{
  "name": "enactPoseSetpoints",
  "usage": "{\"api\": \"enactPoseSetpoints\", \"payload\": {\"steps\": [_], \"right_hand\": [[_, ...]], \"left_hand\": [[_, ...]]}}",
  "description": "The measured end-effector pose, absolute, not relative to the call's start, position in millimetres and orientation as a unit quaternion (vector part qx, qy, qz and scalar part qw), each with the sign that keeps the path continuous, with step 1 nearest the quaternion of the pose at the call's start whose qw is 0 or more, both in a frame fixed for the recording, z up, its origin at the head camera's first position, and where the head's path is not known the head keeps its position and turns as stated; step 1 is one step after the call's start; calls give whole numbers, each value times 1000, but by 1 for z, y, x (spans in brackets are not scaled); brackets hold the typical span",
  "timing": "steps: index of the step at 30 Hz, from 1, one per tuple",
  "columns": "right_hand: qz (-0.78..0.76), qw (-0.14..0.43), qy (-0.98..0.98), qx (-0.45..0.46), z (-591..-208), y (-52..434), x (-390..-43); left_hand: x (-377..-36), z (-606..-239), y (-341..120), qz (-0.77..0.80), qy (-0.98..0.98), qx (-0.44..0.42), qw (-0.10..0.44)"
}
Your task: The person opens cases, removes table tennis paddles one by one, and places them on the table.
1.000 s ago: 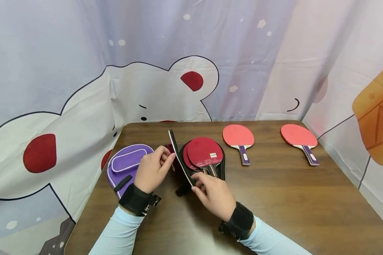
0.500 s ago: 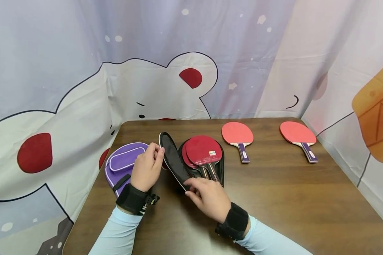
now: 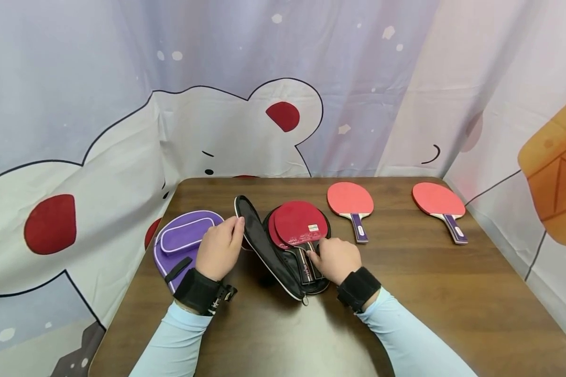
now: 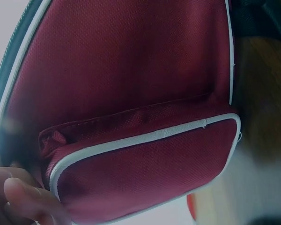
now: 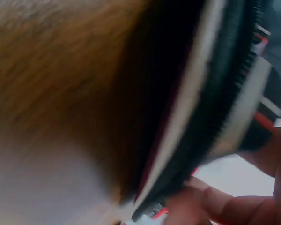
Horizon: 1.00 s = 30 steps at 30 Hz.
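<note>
Paddle case (image 3: 283, 262), black inside and dark red outside, lies open near the middle of our brown tabletop (image 3: 434, 293). Two dark red paddles (image 3: 298, 224) sit stacked in the lower half of the case, with their handles pointing toward us. Our left hand (image 3: 219, 248) is at the left side of the case and holds the raised lid (image 3: 252, 225) up by its edge with the fingertips. The left wrist view shows the red outside of the lid with its white-trimmed pocket (image 4: 145, 178), and our fingers (image 4: 30, 199) pinching the corner of it. Our right hand (image 3: 337, 257) is at the right side of the case, and its curled fingers touch the paddle handles (image 3: 308, 259). The right wrist view is blurry, so we only make out the zipper edge (image 5: 210, 108) and a few fingers (image 5: 210, 204) on it.

A purple case (image 3: 181, 243) lies closed just left of the open case, partly under our left hand. Two lighter red paddles with purple handles lie to the right of the case, one near (image 3: 351, 201) and one farther off (image 3: 437, 201). A bear curtain (image 3: 193, 125) hangs behind the case.
</note>
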State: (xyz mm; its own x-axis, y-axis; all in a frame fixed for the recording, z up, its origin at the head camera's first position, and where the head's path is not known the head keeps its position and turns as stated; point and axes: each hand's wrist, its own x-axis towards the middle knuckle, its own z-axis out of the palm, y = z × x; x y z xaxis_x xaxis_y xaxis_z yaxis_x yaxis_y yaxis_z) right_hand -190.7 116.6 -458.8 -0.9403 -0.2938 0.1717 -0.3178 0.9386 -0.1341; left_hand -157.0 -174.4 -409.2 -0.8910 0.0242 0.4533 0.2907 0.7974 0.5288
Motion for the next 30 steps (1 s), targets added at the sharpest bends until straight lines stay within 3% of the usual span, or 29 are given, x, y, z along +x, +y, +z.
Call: {"api": "enactPoseSetpoints", "payload": {"steps": [13,30], "right_hand": [[56,79,-980,173,-469,106,-198],[61,103,-975,186,-453,136,-190]], "left_hand": [[-157,-406,-173,-306,-923,-90,215],[-162,-409,-179,-311,-930,-82,179]]}}
